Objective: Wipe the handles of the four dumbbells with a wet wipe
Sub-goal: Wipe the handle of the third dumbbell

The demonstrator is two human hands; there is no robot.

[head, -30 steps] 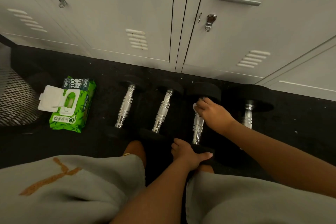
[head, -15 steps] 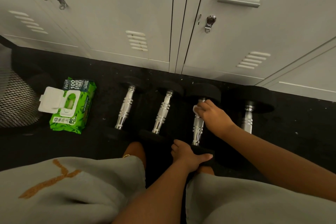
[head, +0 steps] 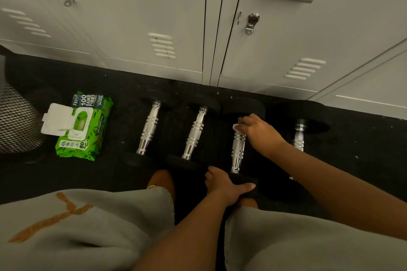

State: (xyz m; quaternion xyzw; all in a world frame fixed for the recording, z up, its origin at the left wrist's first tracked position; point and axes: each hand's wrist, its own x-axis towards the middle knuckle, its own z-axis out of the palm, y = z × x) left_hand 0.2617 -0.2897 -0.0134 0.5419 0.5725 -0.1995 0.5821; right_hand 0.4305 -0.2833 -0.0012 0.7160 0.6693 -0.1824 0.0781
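4 dumbbells lie in a row on the floor [head: 123,178] by the lockers [head: 136,17]. Right hand [head: 259,132] pinches the wet wipe [head: 236,126] closed against the far end of the 3rd dumbbell handle [head: 238,148]. Left hand [head: 224,185], at 6 o'clock, wraps its near weight head [head: 244,179].

Risks:
- handle's underside probably missed unless the dumbbell is rolled
- released, it could roll into its neighbours
- open wipes pack [head: 83,125] at 9 o'clock may dry out

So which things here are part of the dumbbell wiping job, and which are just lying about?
Part of the job:
- four dumbbells
- wipe in right hand
- left hand steadying the third dumbbell's near end
- wipes pack, lid open

Just there:
- lockers
- mesh bin
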